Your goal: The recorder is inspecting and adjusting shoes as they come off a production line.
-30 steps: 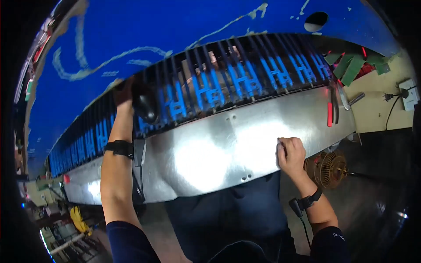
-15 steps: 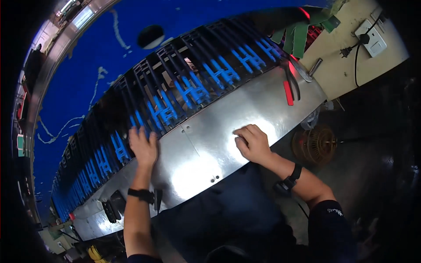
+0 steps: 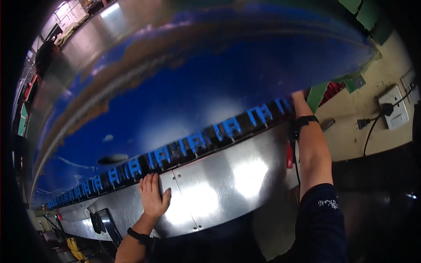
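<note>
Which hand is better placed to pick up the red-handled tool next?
Probably the right hand: though partly hidden by the blue panel, it is nearer the red-handled tool. The left hand lies farther away on the metal sheet.

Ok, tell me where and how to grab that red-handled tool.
Probably best by the lower part of its red handle, coming from the person's own side, left of the right forearm. The handle points down toward the person and its left side is exposed, while the tool's upper end is hard to make out near the dark wrist strap.
</note>
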{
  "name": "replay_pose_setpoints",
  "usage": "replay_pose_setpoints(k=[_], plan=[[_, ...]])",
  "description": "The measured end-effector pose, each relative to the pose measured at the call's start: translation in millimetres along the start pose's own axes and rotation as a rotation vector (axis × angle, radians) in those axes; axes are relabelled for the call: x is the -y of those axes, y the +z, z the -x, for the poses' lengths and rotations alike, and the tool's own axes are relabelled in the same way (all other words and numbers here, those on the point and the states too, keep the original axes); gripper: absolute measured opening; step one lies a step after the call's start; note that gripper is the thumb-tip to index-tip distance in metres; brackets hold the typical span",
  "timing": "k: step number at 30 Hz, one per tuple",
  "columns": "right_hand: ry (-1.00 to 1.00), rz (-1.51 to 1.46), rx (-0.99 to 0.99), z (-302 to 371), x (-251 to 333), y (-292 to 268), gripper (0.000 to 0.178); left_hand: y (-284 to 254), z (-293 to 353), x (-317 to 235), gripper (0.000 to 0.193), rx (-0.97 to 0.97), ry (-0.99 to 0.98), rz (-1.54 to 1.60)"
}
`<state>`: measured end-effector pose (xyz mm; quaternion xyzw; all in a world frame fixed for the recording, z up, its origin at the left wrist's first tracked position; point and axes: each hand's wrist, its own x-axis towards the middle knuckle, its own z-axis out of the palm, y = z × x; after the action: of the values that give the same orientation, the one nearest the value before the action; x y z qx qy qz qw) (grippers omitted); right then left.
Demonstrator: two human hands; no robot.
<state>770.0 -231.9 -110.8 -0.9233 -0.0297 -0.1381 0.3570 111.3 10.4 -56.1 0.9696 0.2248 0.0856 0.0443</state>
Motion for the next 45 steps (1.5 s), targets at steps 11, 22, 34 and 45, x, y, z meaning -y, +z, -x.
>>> replay_pose_setpoints(k=[11,22,34,45], plan=[[-0.058,-0.005,0.265,11.8,-56.6,21.4,0.055,-3.6,0.3,-3.0,0.07,0.063,-0.008,-0.04],[-0.19,-0.18,0.401,114.6,76.6,-1.5,0.062,6.6,-1.5,-3.6,0.068,-0.052,0.015,0.042],[0.905,-1.519,1.037,438.2,20.7,-230.1,0.042,-328.2,-253.8,-219.0,0.059,-0.745,0.58,0.077],[-0.439,-0.329,0.391,499.7,22.6,-260.7,0.055,-343.6,-230.8,-121.2,0.048,-0.229,0.161,0.64]])
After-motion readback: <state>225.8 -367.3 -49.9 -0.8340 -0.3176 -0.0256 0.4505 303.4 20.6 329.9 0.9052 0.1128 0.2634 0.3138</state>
